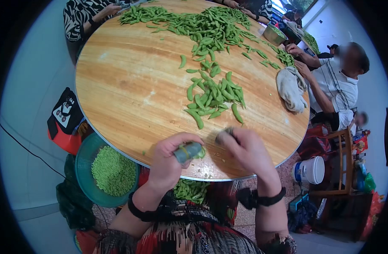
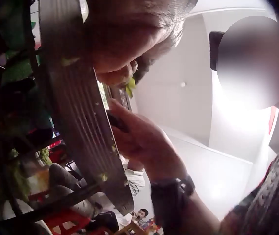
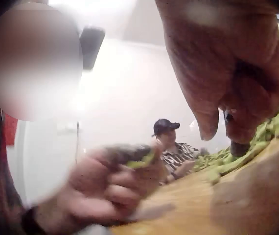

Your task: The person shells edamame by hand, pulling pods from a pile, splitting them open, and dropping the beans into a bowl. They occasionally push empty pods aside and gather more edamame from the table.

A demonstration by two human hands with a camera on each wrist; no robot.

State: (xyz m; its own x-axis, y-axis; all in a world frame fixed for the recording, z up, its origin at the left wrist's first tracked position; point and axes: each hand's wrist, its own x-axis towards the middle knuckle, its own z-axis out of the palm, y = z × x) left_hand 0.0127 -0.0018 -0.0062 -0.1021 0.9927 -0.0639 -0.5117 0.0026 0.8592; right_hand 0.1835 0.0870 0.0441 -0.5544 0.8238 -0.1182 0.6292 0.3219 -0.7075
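My left hand (image 1: 166, 163) is over the table's near edge and grips a green soybean pod (image 1: 201, 152). A grey-green cover with a yellow band (image 1: 186, 153) wraps one of its digits. In the right wrist view, the pod (image 3: 144, 161) pokes out beside that cover. To the right, my blurred right hand (image 1: 249, 150) is over the tabletop, its fingers pointing down and loosely bent. Dark covers (image 3: 239, 148) sit on its fingertips, and no pod shows between them. Just beyond it lies a small heap of soybean pods (image 1: 215, 95).
The round wooden table (image 1: 122, 89) carries a larger pod pile (image 1: 211, 27) at the far side and a grey cloth (image 1: 291, 89) at right. A teal basin of shelled beans (image 1: 113, 169) stands below left. More pods (image 1: 192, 190) lie at my lap. Other people sit around.
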